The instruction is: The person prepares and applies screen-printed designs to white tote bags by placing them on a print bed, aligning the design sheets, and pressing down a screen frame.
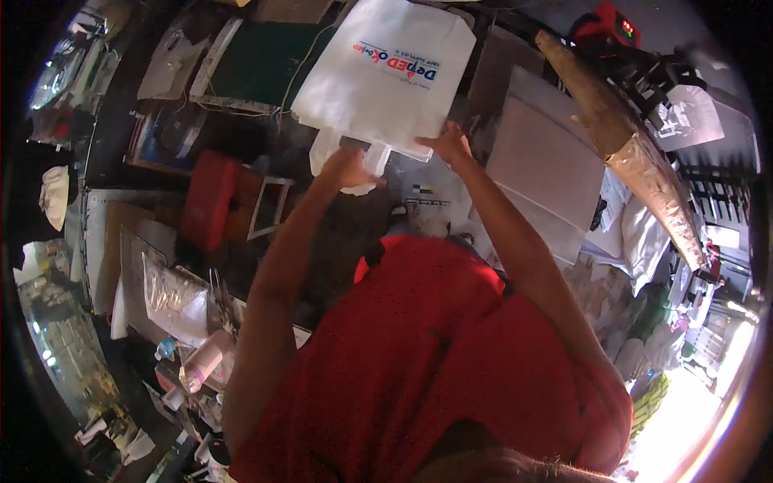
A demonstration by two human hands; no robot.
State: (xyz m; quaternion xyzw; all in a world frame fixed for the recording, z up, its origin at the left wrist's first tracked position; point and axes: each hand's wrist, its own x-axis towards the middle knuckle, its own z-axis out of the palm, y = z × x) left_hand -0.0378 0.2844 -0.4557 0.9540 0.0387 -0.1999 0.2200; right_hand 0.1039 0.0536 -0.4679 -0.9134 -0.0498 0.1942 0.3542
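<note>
A white tote bag (354,97) with red and blue print lies flat at the top middle, its handles turned toward me. Layered edges show at its near right corner, perhaps from more bags underneath. My left hand (346,167) is closed around a white handle (377,158) at the near left side, fingertips partly hidden. At the near right corner, my right hand (452,146) pinches the bag's edge, thumb toward the middle and fingers along the side.
To the left are a dark green board (266,64), a red box (211,201) and a white frame (270,208). Pale flat sheets (543,157) lie on the right, beside a long brown wrapped roll (624,149). A red device (605,28) with a lit display stands far right.
</note>
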